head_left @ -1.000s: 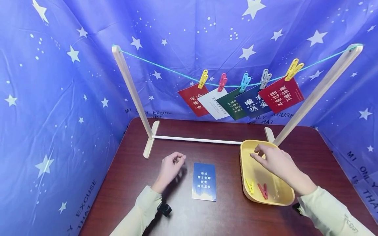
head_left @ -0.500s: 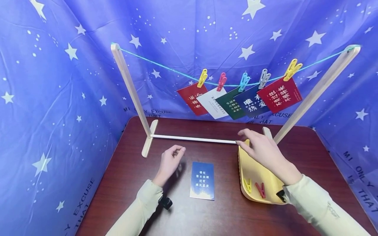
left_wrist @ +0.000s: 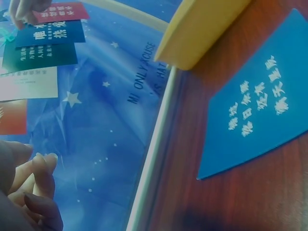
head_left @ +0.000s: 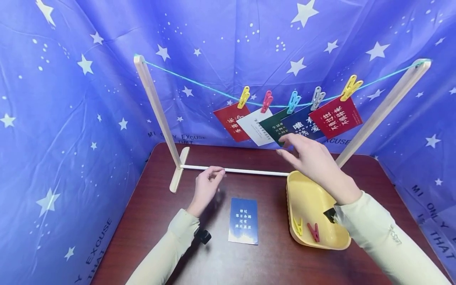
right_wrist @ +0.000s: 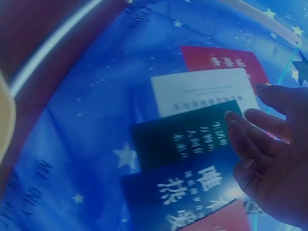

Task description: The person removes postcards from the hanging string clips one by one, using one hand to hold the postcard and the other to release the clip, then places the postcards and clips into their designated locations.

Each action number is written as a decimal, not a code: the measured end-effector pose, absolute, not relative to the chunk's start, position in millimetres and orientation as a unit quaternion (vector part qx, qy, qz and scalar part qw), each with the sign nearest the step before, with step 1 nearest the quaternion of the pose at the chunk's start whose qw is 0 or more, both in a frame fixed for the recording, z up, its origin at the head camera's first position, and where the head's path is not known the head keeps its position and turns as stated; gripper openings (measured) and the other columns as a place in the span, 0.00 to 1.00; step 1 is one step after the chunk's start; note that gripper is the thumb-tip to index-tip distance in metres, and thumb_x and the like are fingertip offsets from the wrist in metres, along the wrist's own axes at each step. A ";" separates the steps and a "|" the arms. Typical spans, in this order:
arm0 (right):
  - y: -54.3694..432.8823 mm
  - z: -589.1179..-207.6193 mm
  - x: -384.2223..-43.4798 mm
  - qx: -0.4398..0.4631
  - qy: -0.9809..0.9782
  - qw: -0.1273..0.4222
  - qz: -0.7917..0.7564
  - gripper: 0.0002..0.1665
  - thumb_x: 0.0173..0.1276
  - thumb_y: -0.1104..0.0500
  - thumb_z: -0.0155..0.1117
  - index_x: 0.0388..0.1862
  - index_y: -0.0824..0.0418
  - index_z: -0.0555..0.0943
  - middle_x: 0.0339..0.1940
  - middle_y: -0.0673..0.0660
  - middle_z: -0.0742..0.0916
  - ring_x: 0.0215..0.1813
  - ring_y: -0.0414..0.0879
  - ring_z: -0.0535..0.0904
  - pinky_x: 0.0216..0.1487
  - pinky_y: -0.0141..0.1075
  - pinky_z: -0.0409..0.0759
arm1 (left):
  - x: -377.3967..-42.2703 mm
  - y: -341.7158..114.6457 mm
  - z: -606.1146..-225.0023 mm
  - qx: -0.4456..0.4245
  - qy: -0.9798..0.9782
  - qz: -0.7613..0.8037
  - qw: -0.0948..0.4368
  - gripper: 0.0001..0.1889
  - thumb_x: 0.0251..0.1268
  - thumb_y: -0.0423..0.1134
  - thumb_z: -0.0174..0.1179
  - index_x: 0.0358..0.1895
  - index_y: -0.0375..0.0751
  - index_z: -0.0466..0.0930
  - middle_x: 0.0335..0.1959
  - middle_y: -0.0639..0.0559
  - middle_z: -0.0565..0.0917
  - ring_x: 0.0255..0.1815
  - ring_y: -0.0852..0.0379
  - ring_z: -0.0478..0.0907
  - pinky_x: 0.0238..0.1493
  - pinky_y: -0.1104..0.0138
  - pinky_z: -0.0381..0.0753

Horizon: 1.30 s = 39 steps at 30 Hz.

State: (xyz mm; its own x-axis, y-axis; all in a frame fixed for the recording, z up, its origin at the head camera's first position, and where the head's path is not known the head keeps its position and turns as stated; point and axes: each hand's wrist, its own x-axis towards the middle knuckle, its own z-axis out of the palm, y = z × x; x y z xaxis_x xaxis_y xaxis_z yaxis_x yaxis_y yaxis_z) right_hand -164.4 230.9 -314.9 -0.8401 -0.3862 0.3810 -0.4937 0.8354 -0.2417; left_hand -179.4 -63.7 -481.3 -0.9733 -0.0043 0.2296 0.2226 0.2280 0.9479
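My right hand (head_left: 315, 162) is raised in front of the hanging cards, thumb and fingers apart and loosely bent, with nothing in them. In the head view its fingertips overlap the lower edge of the green card (head_left: 274, 124) and lie close to the dark blue card (right_wrist: 192, 187). My left hand (head_left: 207, 186) hovers over the table, fingers loosely curled and holding nothing. Just right of it a blue card (head_left: 243, 221) with white characters lies flat. A red card (head_left: 231, 122), a white card (head_left: 254, 126) and another red card (head_left: 336, 116) also hang from the line.
A cyan string (head_left: 192, 81) spans two wooden posts (head_left: 156, 107), joined low down by a white rod (head_left: 246, 171). Coloured clothespins (head_left: 266, 101) hold the cards on it. The yellow basket (head_left: 313, 190) at right contains a yellow clothespin (head_left: 298, 227) and a red one (head_left: 314, 232).
My right hand has moved up and left, from over the yellow basket to in front of the hanging cards. The left hand has risen slightly away from me.
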 end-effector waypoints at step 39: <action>164.0 -219.8 -213.2 0.366 -0.892 0.237 0.116 0.17 0.72 0.57 0.73 0.54 0.62 0.81 0.46 0.62 0.89 0.43 0.55 0.87 0.44 0.51 0.87 | -242.8 -47.8 -451.4 -0.082 -0.671 -0.726 0.127 0.12 0.71 0.32 0.67 0.53 0.28 0.86 0.44 0.32 0.89 0.12 0.63 0.75 0.18 0.71 0.75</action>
State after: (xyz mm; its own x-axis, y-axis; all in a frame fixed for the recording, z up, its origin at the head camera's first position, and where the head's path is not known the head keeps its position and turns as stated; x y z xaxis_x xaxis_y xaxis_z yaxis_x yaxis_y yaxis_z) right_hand -213.2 164.0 -219.8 -0.6195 -0.5982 0.5083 -0.7081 0.7053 -0.0330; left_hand -242.8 -47.8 -451.4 -0.9543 -0.0737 0.2895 0.2944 -0.0672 0.9533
